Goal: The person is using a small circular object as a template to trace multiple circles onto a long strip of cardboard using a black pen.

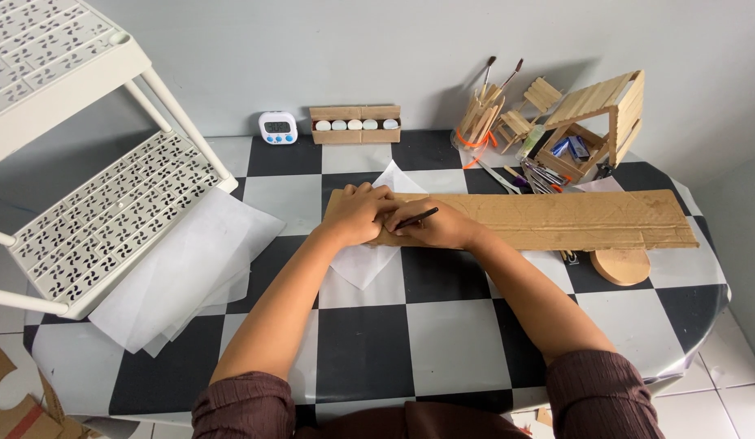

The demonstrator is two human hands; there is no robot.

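Nearest, two forearms in dark rolled sleeves, reaching out over a black-and-white checked table point(442, 333). At the far end of them, both hands close together on the left end of a long strip of brown cardboard point(556, 219) lying flat across the table. Left hand point(357, 213) palm down on the cardboard, fingers curled loosely and pressed flat, nothing gripped. Right hand point(442, 226) just beside it, touching, fingers closed around a thin dark pen point(416, 218), tip pointing left toward the left hand. Under the cardboard's left end, a sheet of white paper point(363, 264), one corner sticking out toward the body, another peeking out behind.

Off to the left, several thin translucent sheets point(182, 276) spread on the table, partly under a white perforated rack point(93, 219). To the right, a round wooden disc point(621, 266) half tucked under the cardboard's near edge.

Farther back, against the wall: a small white timer point(277, 128), a low wooden box with white round pieces in a row point(354, 124), a cup of brushes point(479, 114), a tiny stick chair point(524, 114), and a small stick house point(597, 122) with pens point(540, 175) lying in front.
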